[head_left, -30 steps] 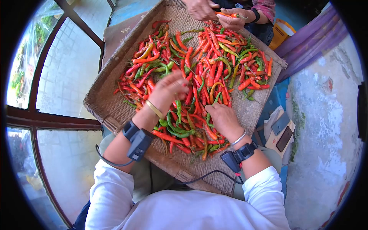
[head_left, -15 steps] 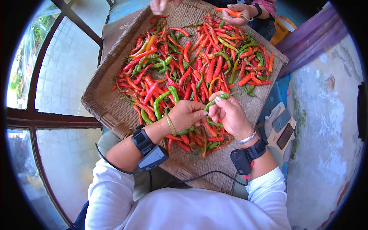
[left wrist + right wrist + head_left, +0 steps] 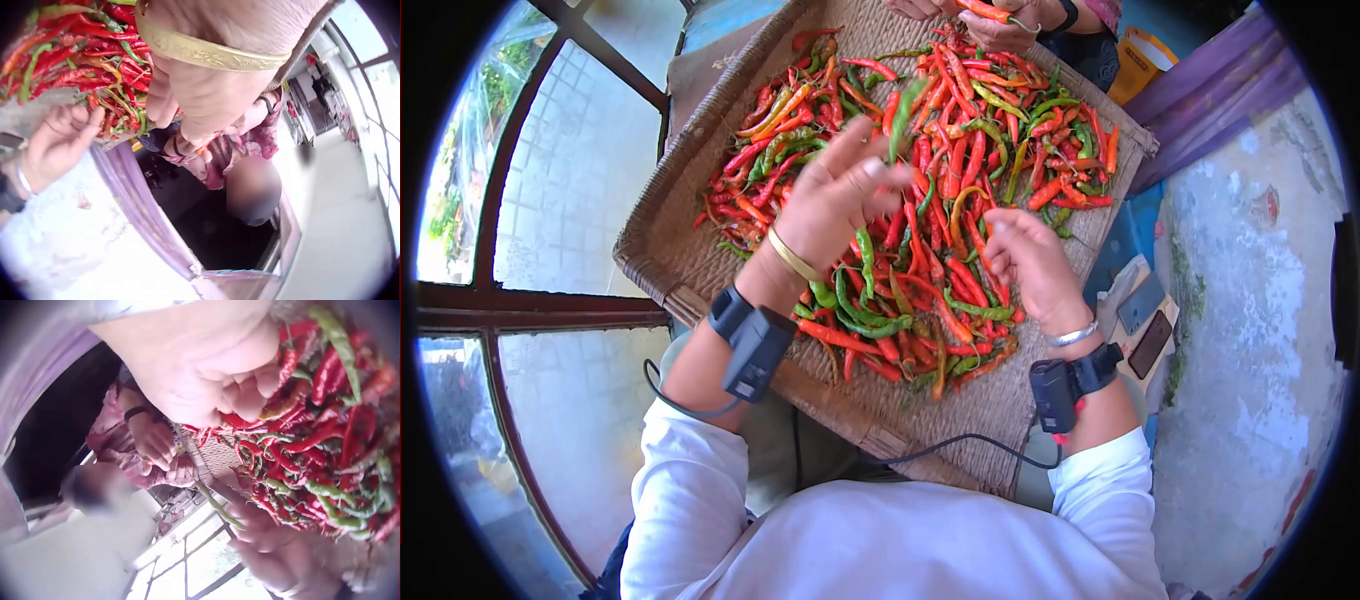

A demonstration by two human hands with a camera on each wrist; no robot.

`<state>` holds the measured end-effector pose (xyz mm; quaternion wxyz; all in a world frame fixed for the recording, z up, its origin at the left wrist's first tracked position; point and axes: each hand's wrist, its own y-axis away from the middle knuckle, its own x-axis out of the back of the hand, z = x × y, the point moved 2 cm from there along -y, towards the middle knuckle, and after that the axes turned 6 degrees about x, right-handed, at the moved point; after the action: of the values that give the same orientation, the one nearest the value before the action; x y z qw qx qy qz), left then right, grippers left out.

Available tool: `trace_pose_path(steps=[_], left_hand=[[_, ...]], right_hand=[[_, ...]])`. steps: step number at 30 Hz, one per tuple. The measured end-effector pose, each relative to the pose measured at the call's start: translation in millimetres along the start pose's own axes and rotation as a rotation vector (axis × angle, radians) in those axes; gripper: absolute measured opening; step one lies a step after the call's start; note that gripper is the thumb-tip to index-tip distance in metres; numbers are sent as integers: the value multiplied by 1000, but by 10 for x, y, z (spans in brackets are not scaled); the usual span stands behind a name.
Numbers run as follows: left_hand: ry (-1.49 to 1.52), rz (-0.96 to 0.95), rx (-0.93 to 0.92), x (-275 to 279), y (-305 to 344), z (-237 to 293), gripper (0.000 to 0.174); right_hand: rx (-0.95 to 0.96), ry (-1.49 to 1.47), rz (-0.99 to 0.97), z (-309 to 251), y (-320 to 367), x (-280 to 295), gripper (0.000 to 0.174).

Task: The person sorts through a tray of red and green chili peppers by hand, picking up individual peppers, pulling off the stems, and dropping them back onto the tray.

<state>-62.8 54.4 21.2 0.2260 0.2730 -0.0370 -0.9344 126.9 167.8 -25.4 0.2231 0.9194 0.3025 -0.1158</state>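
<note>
My left hand (image 3: pixel 833 205), with a gold bangle, is raised above the middle of the chili pile, its fingers spread. A blurred green chili (image 3: pixel 906 115) is just beyond those fingertips; in the right wrist view the green chili (image 3: pixel 220 509) has one end right at the fingers. To the right, my right hand (image 3: pixel 1038 268), with a silver bangle, is over the pile's right edge. Its fingers are loosely bent, and no chili shows in them. Below both hands lie many red, green and orange chilies (image 3: pixel 975 165) in a woven tray (image 3: pixel 690 225).
Across the tray, another person's hands (image 3: pixel 997 32) hold an orange-red chili (image 3: pixel 985 12). Two phones (image 3: pixel 1150 345) lie to the right beside the wall (image 3: pixel 1250 330). A framed window (image 3: pixel 570 220) stands at left, a purple curtain (image 3: pixel 1220 95) at far right. A cable runs between my wrist cameras.
Half a second ago my hands were together at a green chili; now they are apart. My left hand has moved up and away with the green chili beyond its fingers; my right has shifted right.
</note>
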Motion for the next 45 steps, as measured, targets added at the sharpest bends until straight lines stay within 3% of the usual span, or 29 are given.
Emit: trace_pose_path(steps=[1,3,5,7,11,13,14,15,17,18,20,21,23,25,27,28,29,31,33,35,37,39,41,43,45], left_hand=[[170,88,-58,16,-25,33,40],[37,160,-16,74,-7,-43,38],[-99,229,29,157,27,-167,35],[-484,-118,322,176,110,-377,31],[-586,-298,280,35,272,-616,27],[-976,-383,-28,-56,314,-599,30],[-1181,-429,-443,-109,312,-567,33],[-1181,-424,-442,-109,316,-581,33],[-1208,-496,-348,-114,337,-633,34],[-1183,-446,-266,-126,348,-629,33],[-1154,-445,-218,-127,339,-603,31],[-1125,-438,-171,-126,329,-598,29],[-1062,-422,-212,-149,344,-602,23],[-830,-319,189,-186,382,-577,22],[-775,-296,241,-186,388,-558,23],[-720,-273,291,-181,386,-546,26],[-724,-274,292,-167,368,-514,26],[-637,-199,364,-78,296,-424,28],[-529,-23,268,-32,196,-203,32],[-36,-9,31,98,16,-80,39],[240,74,3,159,-86,24,41],[119,187,42,201,-80,-38,41],[-6,299,84,255,-49,-143,40],[-206,6,315,217,57,-294,35],[-402,-156,402,145,164,-399,28]], right_hand=[[153,420,-159,16,18,-26,17],[413,1317,-382,-48,178,-182,18],[608,1680,-457,-31,333,-189,18],[611,1711,-503,26,370,-124,17],[651,1788,-537,116,326,-69,14],[655,1700,-540,65,339,-106,11],[659,1614,-545,25,347,-135,9],[660,1614,-550,-15,347,-163,9],[504,1281,-596,-69,340,-197,9],[503,1279,-594,-64,339,-204,9],[283,765,-527,-55,338,-194,15],[284,765,-524,-63,334,-200,15],[5,409,-359,-42,303,-181,22],[-40,301,-347,19,261,-155,22],[-262,-88,-277,110,238,-154,21],[-264,-136,-302,160,203,-130,22],[-262,-139,-302,171,190,-134,22],[-124,-128,-79,159,151,-119,22],[-116,-151,-62,163,66,7,22],[-66,-46,-83,164,30,42,21],[-50,118,-98,192,76,-113,18],[452,788,-364,232,206,-332,11],[800,1121,-557,312,367,-501,11],[779,1177,-620,424,480,-575,19],[830,1339,-635,504,526,-628,22]])
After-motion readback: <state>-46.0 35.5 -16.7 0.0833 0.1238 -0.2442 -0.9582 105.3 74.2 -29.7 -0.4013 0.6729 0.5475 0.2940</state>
